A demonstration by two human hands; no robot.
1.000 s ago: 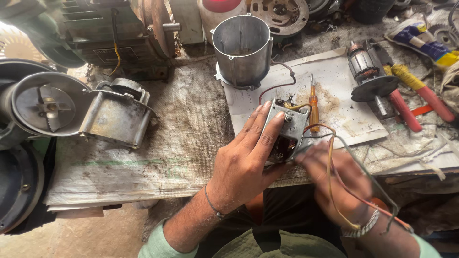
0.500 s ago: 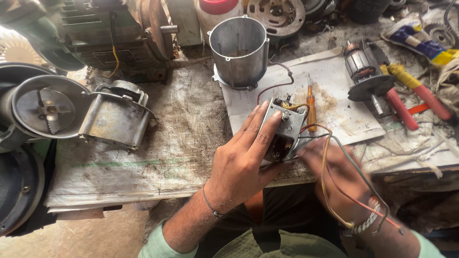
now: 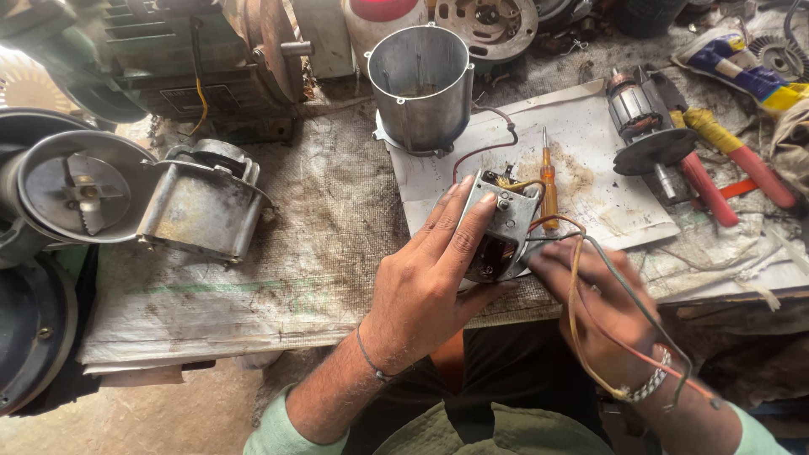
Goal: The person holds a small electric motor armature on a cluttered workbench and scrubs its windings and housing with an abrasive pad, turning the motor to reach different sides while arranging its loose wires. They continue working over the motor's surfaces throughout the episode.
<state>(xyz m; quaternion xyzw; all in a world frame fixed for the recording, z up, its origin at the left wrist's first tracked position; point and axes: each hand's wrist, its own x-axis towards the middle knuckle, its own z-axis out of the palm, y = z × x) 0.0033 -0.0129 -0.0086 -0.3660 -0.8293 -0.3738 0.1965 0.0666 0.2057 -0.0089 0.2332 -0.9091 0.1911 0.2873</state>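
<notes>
Closest in, the left hand (image 3: 425, 282) wraps its fingers over a small grey motor (image 3: 499, 227), gripping it firmly at the bench edge. The right hand (image 3: 594, 307) (blurred) touches the motor's underside, fingers curled; whether it pinches anything I cannot tell. Loose wires (image 3: 590, 286) trail from the motor across that wrist. Just past it a yellow screwdriver (image 3: 548, 185) lies on white paper (image 3: 607, 211). Farther back stands a metal cylinder (image 3: 421, 88), with a rotor (image 3: 645, 135) and red pliers (image 3: 725, 177) off right.
</notes>
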